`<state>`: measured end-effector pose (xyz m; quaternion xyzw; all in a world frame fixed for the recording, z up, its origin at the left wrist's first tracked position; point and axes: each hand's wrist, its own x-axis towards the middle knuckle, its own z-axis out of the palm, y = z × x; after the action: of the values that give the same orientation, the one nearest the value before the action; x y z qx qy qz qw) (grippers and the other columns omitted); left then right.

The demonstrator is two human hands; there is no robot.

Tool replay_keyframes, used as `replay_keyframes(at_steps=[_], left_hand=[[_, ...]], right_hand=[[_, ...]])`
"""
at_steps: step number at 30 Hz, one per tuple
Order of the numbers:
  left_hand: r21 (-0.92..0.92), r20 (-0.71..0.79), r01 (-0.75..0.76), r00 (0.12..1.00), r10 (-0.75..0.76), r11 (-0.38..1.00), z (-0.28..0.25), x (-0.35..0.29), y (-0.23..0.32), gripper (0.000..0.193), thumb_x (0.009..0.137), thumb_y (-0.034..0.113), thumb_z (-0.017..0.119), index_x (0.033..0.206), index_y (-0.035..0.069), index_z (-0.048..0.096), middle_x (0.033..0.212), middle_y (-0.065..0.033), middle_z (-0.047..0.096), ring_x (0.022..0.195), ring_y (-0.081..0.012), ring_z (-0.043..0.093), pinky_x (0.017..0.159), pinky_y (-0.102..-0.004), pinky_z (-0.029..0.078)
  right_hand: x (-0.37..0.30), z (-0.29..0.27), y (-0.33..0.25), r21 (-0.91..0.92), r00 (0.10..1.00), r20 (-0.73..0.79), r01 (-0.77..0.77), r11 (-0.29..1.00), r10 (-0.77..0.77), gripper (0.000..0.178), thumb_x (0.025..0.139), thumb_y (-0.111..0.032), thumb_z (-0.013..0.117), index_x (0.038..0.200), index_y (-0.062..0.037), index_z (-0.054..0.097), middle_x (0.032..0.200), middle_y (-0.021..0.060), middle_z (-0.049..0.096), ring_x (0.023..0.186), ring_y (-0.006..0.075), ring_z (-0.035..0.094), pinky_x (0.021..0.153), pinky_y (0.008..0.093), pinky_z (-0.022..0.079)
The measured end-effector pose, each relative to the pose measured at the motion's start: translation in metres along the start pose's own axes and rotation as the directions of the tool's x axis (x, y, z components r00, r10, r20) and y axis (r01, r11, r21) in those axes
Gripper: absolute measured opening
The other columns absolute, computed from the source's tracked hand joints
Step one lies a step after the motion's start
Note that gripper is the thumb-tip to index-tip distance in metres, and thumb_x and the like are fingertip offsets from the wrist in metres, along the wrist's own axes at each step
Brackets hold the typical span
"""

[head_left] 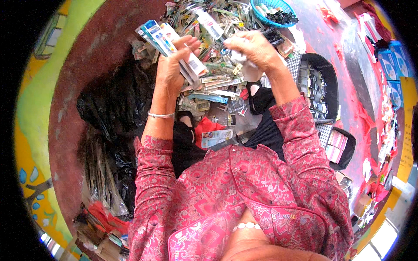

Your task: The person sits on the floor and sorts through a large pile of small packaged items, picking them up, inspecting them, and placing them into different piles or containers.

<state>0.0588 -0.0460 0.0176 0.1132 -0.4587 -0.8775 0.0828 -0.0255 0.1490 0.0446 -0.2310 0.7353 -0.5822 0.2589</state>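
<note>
Informal packing workplace on a floor. Heap of small carded packets [217, 65] across upper centre, blue basket [272, 11] at top, black trays [320, 87] of sorted packets at right, black plastic bags [115, 108] at left, painted wall [37, 100] along left edge.

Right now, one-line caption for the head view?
Left hand grips a fanned stack of blue-and-white carded packets; right hand clutches something white.
</note>
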Motion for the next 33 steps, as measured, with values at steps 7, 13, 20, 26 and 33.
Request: replay_keyframes(at_steps=[7, 13, 20, 26, 33], left_hand=[[-0.130, 0.206, 0.075, 0.977, -0.047, 0.989, 0.006, -0.002, -0.008, 0.036, 0.069, 0.001, 0.057, 0.105, -0.001, 0.050, 0.121, -0.0237, 0.041, 0.110, -0.0346, 0.045, 0.088, -0.0442, 0.042], [-0.153, 0.201, 0.202, 0.965, -0.170, 0.967, 0.010, -0.013, -0.006, 0.038, 0.069, 0.002, 0.059, 0.106, -0.001, 0.049, 0.113, -0.0206, 0.048, 0.108, -0.0331, 0.047, 0.086, -0.0452, 0.044], [0.161, 0.164, 0.229, 0.953, -0.255, 0.960, 0.010, -0.011, -0.010, 0.031, 0.070, 0.003, 0.058, 0.101, -0.002, 0.056, 0.088, -0.0072, 0.055, 0.071, -0.0144, 0.053, 0.065, -0.0262, 0.047], [0.408, 0.150, 0.316, 0.902, -0.405, 0.856, 0.031, -0.023, -0.017, 0.021, 0.075, 0.007, 0.058, 0.095, 0.001, 0.060, 0.076, -0.0023, 0.056, 0.062, -0.0113, 0.051, 0.057, -0.0243, 0.045], [0.001, 0.292, 0.517, 0.819, -0.494, 0.856, 0.015, -0.018, -0.028, 0.046, 0.078, 0.032, 0.059, 0.108, -0.002, 0.050, 0.085, -0.0052, 0.057, 0.071, -0.0138, 0.057, 0.064, -0.0276, 0.049]], right_hand=[[-0.002, 0.039, 0.009, -0.128, 0.997, 0.076, -0.011, 0.992, 0.021, 0.027, 0.075, -0.026, 0.057, 0.059, -0.0048, 0.055, 0.055, -0.0048, 0.046, 0.052, 0.0041, 0.039, 0.046, 0.0219, 0.032], [-0.001, 0.029, 0.008, -0.229, 0.927, 0.368, 0.017, 0.973, 0.071, 0.032, 0.069, -0.031, 0.054, 0.064, 0.0005, 0.059, 0.061, 0.0060, 0.058, 0.057, 0.0118, 0.051, 0.055, 0.0288, 0.041], [0.000, -0.007, -0.023, -0.077, 0.995, -0.044, -0.089, 0.993, 0.086, 0.030, 0.075, -0.033, 0.061, 0.072, -0.0030, 0.065, 0.068, 0.0016, 0.059, 0.063, 0.0074, 0.050, 0.058, 0.0228, 0.040], [0.014, 0.019, -0.013, -0.273, 0.992, -0.082, 0.074, 0.959, -0.100, 0.037, 0.067, -0.039, 0.066, 0.066, -0.0017, 0.062, 0.061, 0.0060, 0.059, 0.056, 0.0117, 0.053, 0.053, 0.0279, 0.043], [0.016, 0.015, -0.003, -0.097, 0.987, -0.158, -0.044, 0.994, 0.028, 0.027, 0.069, -0.028, 0.066, 0.068, -0.0012, 0.062, 0.062, 0.0024, 0.058, 0.053, 0.0085, 0.050, 0.049, 0.0240, 0.040]])
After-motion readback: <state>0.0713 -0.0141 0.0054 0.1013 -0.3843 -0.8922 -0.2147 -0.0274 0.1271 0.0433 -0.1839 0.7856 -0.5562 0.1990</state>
